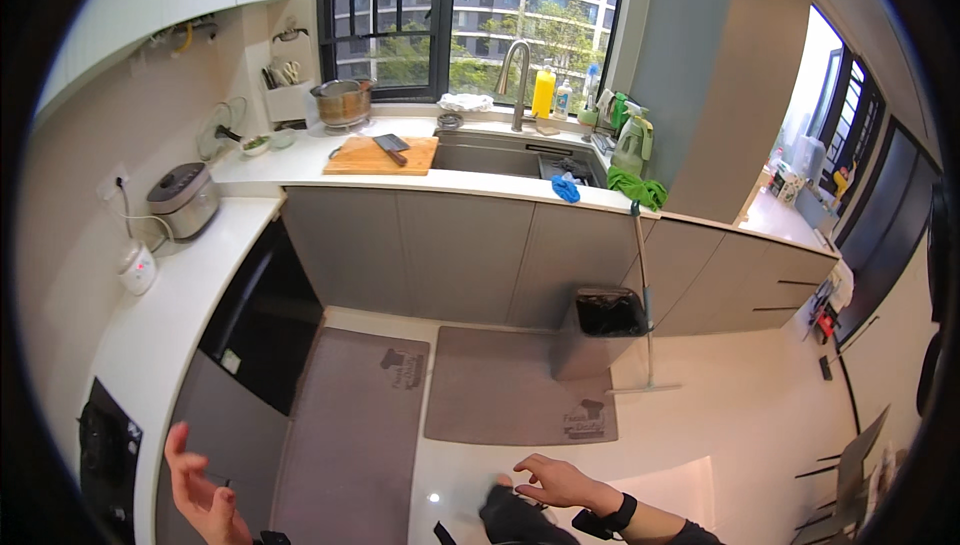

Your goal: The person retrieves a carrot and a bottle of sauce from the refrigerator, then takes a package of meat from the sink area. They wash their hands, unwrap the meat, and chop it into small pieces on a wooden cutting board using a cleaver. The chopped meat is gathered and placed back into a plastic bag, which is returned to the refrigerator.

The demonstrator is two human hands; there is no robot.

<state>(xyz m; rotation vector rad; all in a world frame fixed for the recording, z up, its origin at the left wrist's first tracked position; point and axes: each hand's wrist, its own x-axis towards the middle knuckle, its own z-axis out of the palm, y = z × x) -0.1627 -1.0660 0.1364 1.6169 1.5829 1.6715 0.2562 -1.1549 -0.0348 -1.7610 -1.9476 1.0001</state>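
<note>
My left hand (pixel 201 489) is raised at the lower left, fingers apart and nothing in them. It appears in front of the grey cabinet doors, near the counter edge with the black cooktop (pixel 109 462). My right hand (pixel 561 482) hangs over the pale floor with its fingers loosely bent and empty; a black band circles the wrist. Below it a dark-clothed leg shows, partly blurred. Across the room, a cleaver (pixel 391 147) lies on a wooden cutting board (pixel 345 161) left of the steel sink (pixel 480 157).
A grey trash bin (pixel 592 350) with a black liner stands on a floor mat (pixel 495 387). Beside it a floor squeegee (pixel 649 320) leans on the counter. A rice cooker (pixel 182 200) and steel pot (pixel 342 104) sit on the counter. Folding chairs (pixel 847 462) stand at right.
</note>
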